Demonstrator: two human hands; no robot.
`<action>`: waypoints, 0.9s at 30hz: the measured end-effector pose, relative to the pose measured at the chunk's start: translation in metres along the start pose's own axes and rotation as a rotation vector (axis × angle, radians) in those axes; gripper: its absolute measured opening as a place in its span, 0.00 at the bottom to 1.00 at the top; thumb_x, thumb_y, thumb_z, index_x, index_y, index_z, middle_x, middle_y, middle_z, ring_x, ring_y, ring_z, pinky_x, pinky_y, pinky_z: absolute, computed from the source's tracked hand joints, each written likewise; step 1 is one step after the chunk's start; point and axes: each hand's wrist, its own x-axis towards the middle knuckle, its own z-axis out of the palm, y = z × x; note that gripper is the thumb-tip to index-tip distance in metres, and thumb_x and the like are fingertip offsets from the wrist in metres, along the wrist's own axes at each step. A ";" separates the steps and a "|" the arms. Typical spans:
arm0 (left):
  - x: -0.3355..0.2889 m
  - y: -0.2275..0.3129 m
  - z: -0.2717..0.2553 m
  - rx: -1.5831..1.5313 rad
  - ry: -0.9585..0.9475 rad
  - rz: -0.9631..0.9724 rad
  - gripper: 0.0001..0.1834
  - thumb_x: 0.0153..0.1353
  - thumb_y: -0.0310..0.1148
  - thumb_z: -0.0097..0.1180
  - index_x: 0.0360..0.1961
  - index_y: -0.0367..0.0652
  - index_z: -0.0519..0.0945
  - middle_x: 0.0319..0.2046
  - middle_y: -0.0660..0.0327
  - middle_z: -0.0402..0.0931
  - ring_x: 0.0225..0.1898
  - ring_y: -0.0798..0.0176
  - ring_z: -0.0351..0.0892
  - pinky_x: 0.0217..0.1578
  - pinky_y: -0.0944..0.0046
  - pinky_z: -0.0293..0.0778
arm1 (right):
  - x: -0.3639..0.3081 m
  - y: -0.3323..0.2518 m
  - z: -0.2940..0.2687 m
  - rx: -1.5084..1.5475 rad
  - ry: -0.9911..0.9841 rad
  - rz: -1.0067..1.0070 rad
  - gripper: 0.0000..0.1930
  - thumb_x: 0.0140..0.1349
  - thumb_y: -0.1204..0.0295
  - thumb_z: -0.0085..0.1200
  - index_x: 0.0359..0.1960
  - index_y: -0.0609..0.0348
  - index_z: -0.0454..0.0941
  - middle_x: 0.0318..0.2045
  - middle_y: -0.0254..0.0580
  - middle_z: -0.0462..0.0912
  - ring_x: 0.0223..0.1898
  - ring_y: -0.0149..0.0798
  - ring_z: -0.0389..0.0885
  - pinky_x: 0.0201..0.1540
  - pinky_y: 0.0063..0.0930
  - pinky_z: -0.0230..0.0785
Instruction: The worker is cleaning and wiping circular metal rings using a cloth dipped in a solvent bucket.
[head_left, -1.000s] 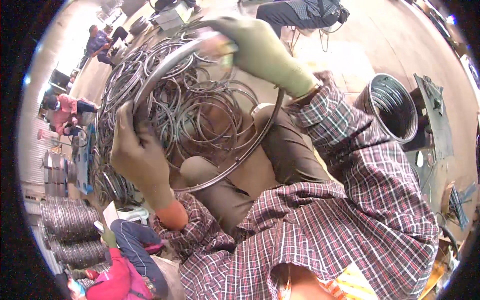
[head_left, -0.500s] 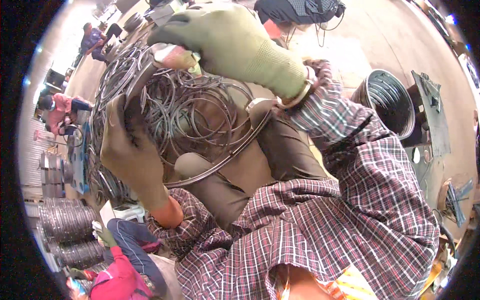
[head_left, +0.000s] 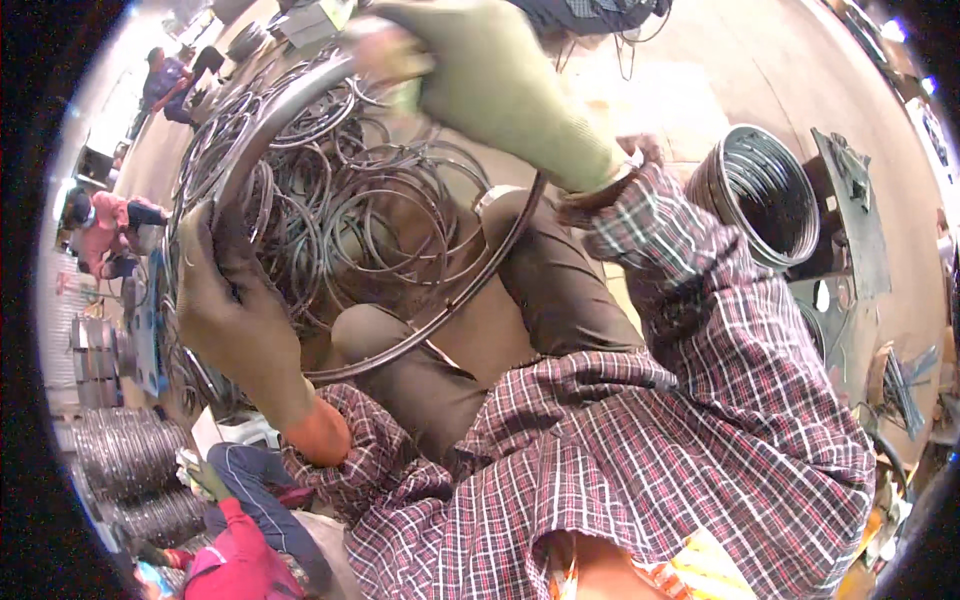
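Observation:
A large thin dark ring [head_left: 290, 103] hangs between my hands, its lower arc passing over my knees. My left hand [head_left: 240, 305], in a tan and black glove, is closed around the ring's left side. My right hand [head_left: 490, 85], in a pale green glove, reaches across to the ring's upper edge. Its fingers are pressed around the edge there and smeared by motion; some fingertips look bare. Beneath and beyond the ring lies a tangled heap of similar dark rings [head_left: 385, 205], partly hidden by my hands.
On the right stands a round stack of nested rings [head_left: 765, 195], beside a dark flat panel [head_left: 855, 215]. Bundled ring stacks [head_left: 130, 450] sit at the left. A co-worker in a red top [head_left: 245, 555] sits close by at lower left; other people sit farther off.
My right hand has moved up and slightly right along the ring, away from my left hand. The left hand has shifted a little left, and more of the ring's upper arc shows.

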 end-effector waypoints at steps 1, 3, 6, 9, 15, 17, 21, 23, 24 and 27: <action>0.009 0.010 0.001 -0.032 0.006 0.016 0.18 0.61 0.25 0.53 0.53 0.38 0.78 0.43 0.46 0.81 0.43 0.44 0.82 0.43 0.49 0.75 | 0.017 -0.001 -0.009 -0.093 -0.038 -0.171 0.20 0.49 0.71 0.57 0.48 0.52 0.76 0.35 0.41 0.82 0.39 0.43 0.82 0.43 0.37 0.74; 0.007 0.006 0.003 -0.075 -0.005 -0.010 0.17 0.61 0.26 0.52 0.52 0.37 0.78 0.42 0.45 0.81 0.43 0.43 0.82 0.43 0.49 0.74 | 0.018 0.003 0.005 0.043 -0.019 -0.241 0.18 0.51 0.71 0.56 0.46 0.52 0.78 0.34 0.40 0.83 0.37 0.42 0.83 0.41 0.35 0.74; 0.005 -0.001 0.006 0.072 -0.057 -0.111 0.17 0.62 0.27 0.52 0.52 0.37 0.78 0.42 0.44 0.80 0.43 0.42 0.81 0.44 0.50 0.74 | -0.033 0.073 0.051 0.076 0.123 0.067 0.18 0.48 0.68 0.65 0.42 0.57 0.79 0.30 0.45 0.84 0.28 0.47 0.83 0.30 0.37 0.75; 0.005 -0.012 0.030 0.123 -0.078 -0.183 0.17 0.63 0.29 0.51 0.53 0.39 0.78 0.44 0.44 0.80 0.44 0.41 0.81 0.44 0.51 0.73 | -0.138 0.146 0.061 1.120 -0.220 0.787 0.18 0.59 0.66 0.62 0.48 0.61 0.75 0.38 0.39 0.84 0.36 0.33 0.83 0.37 0.29 0.76; -0.022 -0.070 0.031 0.038 0.036 -0.116 0.16 0.67 0.33 0.50 0.52 0.38 0.77 0.42 0.44 0.80 0.41 0.42 0.81 0.42 0.51 0.73 | -0.173 0.083 0.078 0.771 0.199 0.715 0.30 0.54 0.73 0.64 0.58 0.63 0.65 0.46 0.36 0.80 0.47 0.27 0.77 0.52 0.22 0.69; -0.023 -0.061 0.030 -0.042 -0.049 -0.256 0.17 0.69 0.37 0.49 0.51 0.36 0.77 0.40 0.44 0.80 0.40 0.42 0.80 0.42 0.53 0.72 | -0.170 0.084 0.078 0.815 0.232 0.694 0.31 0.53 0.72 0.66 0.58 0.62 0.66 0.46 0.36 0.80 0.47 0.27 0.77 0.52 0.22 0.70; -0.030 -0.070 0.040 -0.040 -0.056 -0.310 0.20 0.69 0.41 0.50 0.51 0.35 0.77 0.41 0.44 0.80 0.41 0.42 0.80 0.42 0.54 0.72 | -0.169 0.082 0.082 0.848 0.222 0.782 0.27 0.58 0.71 0.61 0.59 0.62 0.66 0.46 0.35 0.80 0.47 0.27 0.78 0.52 0.24 0.70; -0.033 -0.080 0.044 -0.021 -0.032 -0.284 0.22 0.70 0.43 0.49 0.51 0.33 0.76 0.41 0.44 0.81 0.42 0.45 0.81 0.43 0.54 0.72 | -0.169 0.086 0.085 0.830 0.202 0.767 0.27 0.60 0.71 0.60 0.60 0.62 0.66 0.47 0.35 0.80 0.47 0.28 0.78 0.52 0.24 0.70; -0.036 -0.084 0.046 -0.021 -0.036 -0.280 0.22 0.70 0.43 0.49 0.51 0.33 0.76 0.41 0.44 0.81 0.42 0.45 0.81 0.43 0.54 0.72 | -0.167 0.085 0.086 0.919 0.194 0.786 0.27 0.61 0.71 0.60 0.60 0.62 0.66 0.47 0.35 0.80 0.47 0.28 0.78 0.52 0.24 0.70; -0.047 -0.098 0.053 -0.039 -0.094 -0.395 0.22 0.70 0.43 0.48 0.51 0.32 0.76 0.42 0.46 0.81 0.41 0.51 0.81 0.45 0.56 0.72 | -0.163 0.083 0.093 1.043 0.252 0.712 0.25 0.63 0.70 0.59 0.60 0.62 0.67 0.48 0.34 0.79 0.47 0.28 0.78 0.51 0.24 0.70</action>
